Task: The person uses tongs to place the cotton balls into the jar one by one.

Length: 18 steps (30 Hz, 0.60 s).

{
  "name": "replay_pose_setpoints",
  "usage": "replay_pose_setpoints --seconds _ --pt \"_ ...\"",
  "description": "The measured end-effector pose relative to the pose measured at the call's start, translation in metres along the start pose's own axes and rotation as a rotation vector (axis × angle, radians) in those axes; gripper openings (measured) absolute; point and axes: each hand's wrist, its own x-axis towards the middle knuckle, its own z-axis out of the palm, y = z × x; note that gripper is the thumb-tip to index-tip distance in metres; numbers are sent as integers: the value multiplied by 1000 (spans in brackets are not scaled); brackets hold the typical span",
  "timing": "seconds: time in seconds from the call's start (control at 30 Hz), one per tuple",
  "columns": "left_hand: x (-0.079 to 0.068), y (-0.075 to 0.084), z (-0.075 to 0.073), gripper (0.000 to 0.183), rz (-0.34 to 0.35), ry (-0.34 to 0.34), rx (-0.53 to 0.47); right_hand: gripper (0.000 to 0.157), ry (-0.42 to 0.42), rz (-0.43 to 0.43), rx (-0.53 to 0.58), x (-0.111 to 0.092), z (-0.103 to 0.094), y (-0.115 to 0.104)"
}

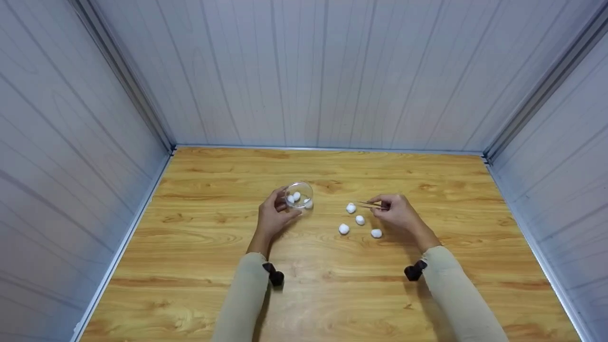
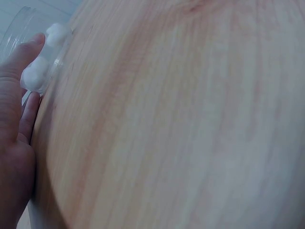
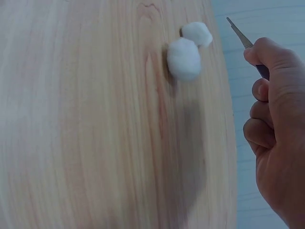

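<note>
- The person's left hand [image 1: 277, 213] is curled about a clear cup [image 1: 304, 191], the thumb on its near side and the other fingers along its left side.
- Inside the cup lie several white balls [image 1: 297, 195], fluffy like cotton; the clear wall makes their exact number hard to tell.
- The person's right hand [image 1: 398, 211] pinches a pair of slim tweezers [image 1: 373, 207] between thumb and fingers, the tips pointing left towards the cup.
- The two prongs stand slightly apart with nothing between them.
- Four more white balls sit on the wood-grained counter [image 1: 304, 304], between the two hands and well apart from the cup.
- The farthest ball [image 1: 351, 208] is right by the tweezer tips; whether they touch cannot be told.
- A second ball [image 1: 360, 220] lies just nearer the person, with a third ball [image 1: 343, 229] to its left and a fourth ball [image 1: 376, 233] to its right.
- Pale sleeves [image 1: 460, 294] cover both forearms, each with a small black device [image 1: 415, 270] at the wrist.
- A light panelled wall [image 1: 304, 76] rises behind the counter, with similar panels [image 1: 71, 166] on both sides.
</note>
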Motion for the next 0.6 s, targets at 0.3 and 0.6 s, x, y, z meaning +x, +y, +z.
replay_pose_setpoints --seconds 0.3,0.6 --pt "-5 25 -4 72 8 -8 -45 17 -23 87 7 -3 3 5" --pt "-5 25 -4 74 22 -9 -48 17 -49 141 21 -4 7 10"
